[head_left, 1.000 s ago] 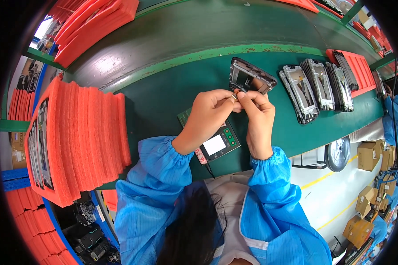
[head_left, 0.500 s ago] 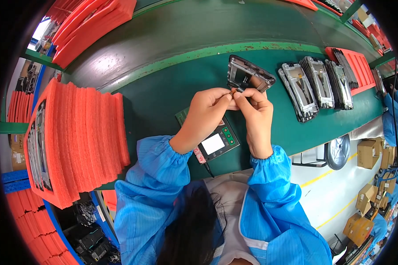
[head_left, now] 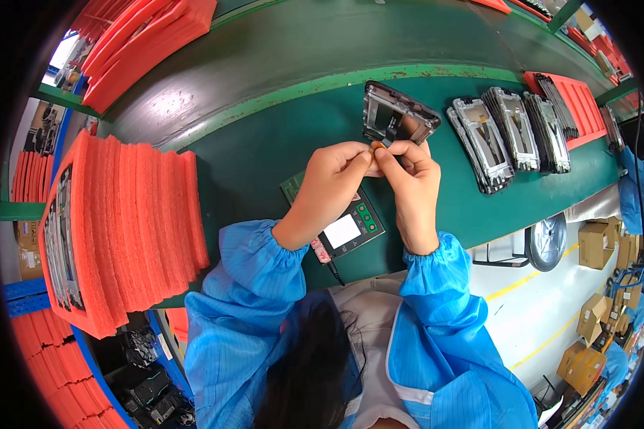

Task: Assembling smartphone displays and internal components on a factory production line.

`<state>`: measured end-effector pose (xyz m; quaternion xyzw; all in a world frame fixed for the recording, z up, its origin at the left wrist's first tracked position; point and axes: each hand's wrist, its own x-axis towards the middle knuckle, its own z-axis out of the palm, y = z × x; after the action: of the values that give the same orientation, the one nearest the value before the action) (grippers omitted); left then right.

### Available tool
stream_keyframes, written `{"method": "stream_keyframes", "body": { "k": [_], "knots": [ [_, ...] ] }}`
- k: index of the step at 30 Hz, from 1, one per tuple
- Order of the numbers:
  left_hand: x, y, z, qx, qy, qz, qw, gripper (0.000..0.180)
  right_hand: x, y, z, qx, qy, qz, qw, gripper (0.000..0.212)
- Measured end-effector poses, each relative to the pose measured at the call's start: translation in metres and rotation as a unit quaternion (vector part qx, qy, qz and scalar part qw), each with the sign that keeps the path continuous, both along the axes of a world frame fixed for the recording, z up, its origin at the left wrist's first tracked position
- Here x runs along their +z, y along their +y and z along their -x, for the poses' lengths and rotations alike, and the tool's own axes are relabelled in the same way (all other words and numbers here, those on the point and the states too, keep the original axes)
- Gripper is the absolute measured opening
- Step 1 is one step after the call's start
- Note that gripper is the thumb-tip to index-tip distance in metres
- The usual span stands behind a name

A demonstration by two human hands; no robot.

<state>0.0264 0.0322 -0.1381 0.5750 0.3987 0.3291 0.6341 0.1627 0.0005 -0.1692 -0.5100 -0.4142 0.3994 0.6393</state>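
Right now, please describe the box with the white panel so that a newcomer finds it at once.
Start at the green tabletop, at its near edge before the person. A flat, dark box lies there, partly hidden by the left hand. Unlike the stacked frames to its right, it has a white panel, a green button strip and a black cable.

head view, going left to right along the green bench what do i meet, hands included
stack of red foam trays → left hand → right hand → three stacks of phone-like frames → red slotted tray
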Motion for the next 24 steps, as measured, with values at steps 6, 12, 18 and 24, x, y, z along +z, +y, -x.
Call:
{"method": "stream_keyframes", "body": {
  "k": [6,12,18,24],
  "knots": [
    [0.001,-0.001,-0.002,0.002,0.006,-0.025,1.0,0.025,0.006,-0.002,0.01,-0.028,0.034,-0.014,0.999,0.004],
    [-0.005,-0.003,-0.002,0.0,-0.013,-0.033,0.999,0.025,-0.008,-0.001,0.01,-0.072,-0.107,-0.016,0.992,0.009],
    [-0.004,0.0,-0.002,-0.003,0.004,-0.006,1.0,0.025,0.001,-0.005,0.01,-0.056,-0.023,-0.001,0.998,0.013],
    [0.005,-0.001,0.0,-0.023,-0.017,0.006,1.0,0.026,0.008,-0.009,-0.001,-0.019,0.006,-0.004,1.0,0.019]
  ]
}}
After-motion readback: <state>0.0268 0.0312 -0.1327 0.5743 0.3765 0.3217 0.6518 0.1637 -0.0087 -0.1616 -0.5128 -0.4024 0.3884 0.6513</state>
